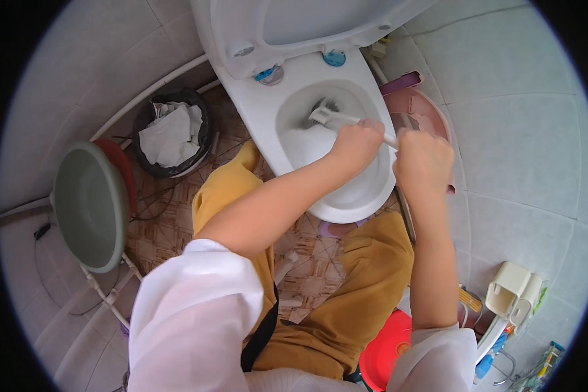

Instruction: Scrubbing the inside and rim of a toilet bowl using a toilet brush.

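Note:
A white toilet brush [322,114] reaches into the white ceramic toilet bowl [252,105], its dark bristles down near the drain at the back. My left hand [358,141] grips the brush's handle partway along. Farther up the same handle, at its outer end, my right hand [424,156] is closed in a fist, above the bowl's right rim. The toilet seat and lid [323,27] are raised. Two small blue pieces sit by the hinges; the right one [334,59] is round. The bristle tips are partly hidden inside the bowl.
Left of the toilet stands a black-lined waste bin [203,142] full of white paper. A grey-green basin [85,206] and a red basin [120,169] lean farther left. Pink plastic [416,105] stands between toilet and right wall. A bright red basin [382,355] is by my right leg.

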{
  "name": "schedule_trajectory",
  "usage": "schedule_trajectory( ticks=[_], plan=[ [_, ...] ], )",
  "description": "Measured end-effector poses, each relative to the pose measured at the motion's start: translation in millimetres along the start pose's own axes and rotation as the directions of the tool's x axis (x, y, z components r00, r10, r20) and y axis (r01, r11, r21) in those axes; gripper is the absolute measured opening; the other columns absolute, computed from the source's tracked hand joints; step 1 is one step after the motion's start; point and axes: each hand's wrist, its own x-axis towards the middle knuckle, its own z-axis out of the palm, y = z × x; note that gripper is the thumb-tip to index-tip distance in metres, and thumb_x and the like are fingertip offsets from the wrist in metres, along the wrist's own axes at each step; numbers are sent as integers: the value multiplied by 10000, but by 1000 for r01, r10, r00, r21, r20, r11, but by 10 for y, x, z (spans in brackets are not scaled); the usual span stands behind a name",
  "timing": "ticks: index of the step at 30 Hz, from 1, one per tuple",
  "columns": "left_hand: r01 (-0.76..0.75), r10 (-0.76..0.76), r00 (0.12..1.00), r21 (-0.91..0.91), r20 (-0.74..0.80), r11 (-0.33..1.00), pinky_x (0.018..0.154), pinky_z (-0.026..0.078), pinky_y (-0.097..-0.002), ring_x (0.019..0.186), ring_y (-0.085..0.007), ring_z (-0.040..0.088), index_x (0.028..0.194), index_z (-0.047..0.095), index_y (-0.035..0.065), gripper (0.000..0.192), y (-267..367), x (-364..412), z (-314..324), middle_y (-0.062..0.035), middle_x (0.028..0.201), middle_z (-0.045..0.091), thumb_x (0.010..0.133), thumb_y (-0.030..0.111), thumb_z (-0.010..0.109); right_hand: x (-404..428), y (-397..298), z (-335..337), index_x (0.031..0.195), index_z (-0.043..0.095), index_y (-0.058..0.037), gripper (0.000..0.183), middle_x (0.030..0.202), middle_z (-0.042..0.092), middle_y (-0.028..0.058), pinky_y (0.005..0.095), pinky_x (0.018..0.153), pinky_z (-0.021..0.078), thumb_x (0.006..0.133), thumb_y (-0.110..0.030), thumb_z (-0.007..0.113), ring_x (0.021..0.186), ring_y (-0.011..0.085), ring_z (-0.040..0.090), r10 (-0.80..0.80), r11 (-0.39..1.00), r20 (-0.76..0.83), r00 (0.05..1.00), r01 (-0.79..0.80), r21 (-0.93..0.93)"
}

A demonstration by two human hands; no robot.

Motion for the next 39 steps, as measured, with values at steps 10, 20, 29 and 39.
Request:
schedule_trajectory(
  ticks=[10,20,29,39],
  plan=[
    [-42,42,999,-6,12,999,569,516,-402,687,-323,644,856,528,34,94,42,-57,-30,-161,875,626,799,104,555,-68,-87,-80,579,601,-77,86,551,583,104,340,541,445,655,-41,619,570,241,612,42,998,-26,999,-44,-48],
    [8,-11,999,47,53,999,562,510,-415,644,-326,631,785,553,40,82,-101,-167,107,-164,813,625,789,121,569,-51,-62,0,597,611,-69,78,574,587,105,362,534,438,669,-45,627,573,264,606,-28,999,-1,1000,28,27],
    [13,-9,996,-48,88,999,583,506,-410,725,-327,625,799,531,37,49,-138,-62,148,-143,793,594,772,69,556,-8,-14,166,607,613,-74,84,552,569,104,365,548,439,631,6,622,582,275,606,-92,996,8,996,92,-13],
    [-12,16,998,-64,59,998,619,507,-420,819,-324,621,824,538,31,79,-49,-61,135,-141,838,602,769,77,572,-27,-23,149,629,610,-63,68,579,586,124,376,536,437,641,4,615,581,283,612,26,1000,36,999,-26,-4]
  ],
)
